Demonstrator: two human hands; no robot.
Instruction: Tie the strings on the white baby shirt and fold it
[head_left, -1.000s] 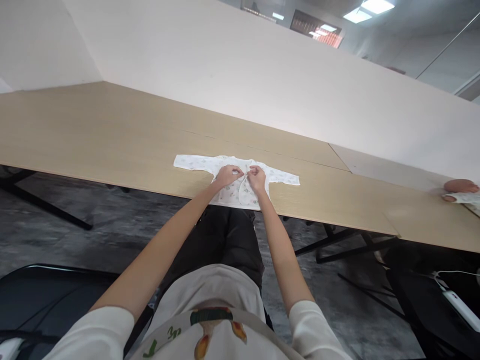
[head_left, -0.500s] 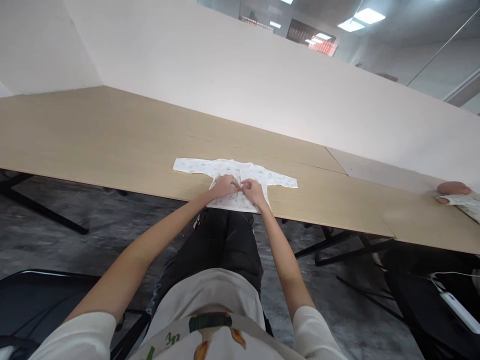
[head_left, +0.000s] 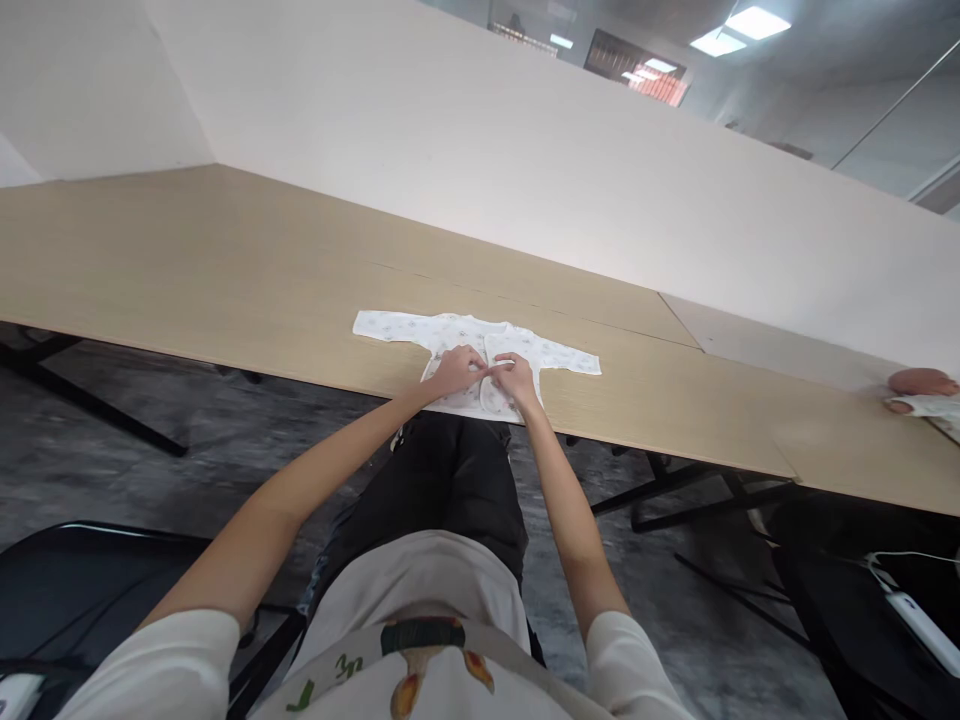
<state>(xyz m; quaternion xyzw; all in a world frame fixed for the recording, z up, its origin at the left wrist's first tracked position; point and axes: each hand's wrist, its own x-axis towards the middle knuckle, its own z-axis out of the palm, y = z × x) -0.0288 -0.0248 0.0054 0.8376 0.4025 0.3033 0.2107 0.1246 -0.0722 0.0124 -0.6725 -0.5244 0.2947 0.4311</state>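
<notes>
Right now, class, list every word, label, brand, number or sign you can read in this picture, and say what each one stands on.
None can be read for certain.
Green marks on the print of the person's shirt: letter-like, too partial to read.
Small print on the baby shirt, under the left hand and right hand: pattern only, too small to tell any text.
Wooden table: no text.

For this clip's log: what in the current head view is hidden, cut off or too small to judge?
- Middle front of the baby shirt: covered by the left hand and right hand, so any fastener and the exact grip are unreadable.
- Shirt print: too small to identify.
- Pinkish object on the table: cut off by the right edge.
- White device on the floor: partly cut off by the right edge.
</notes>
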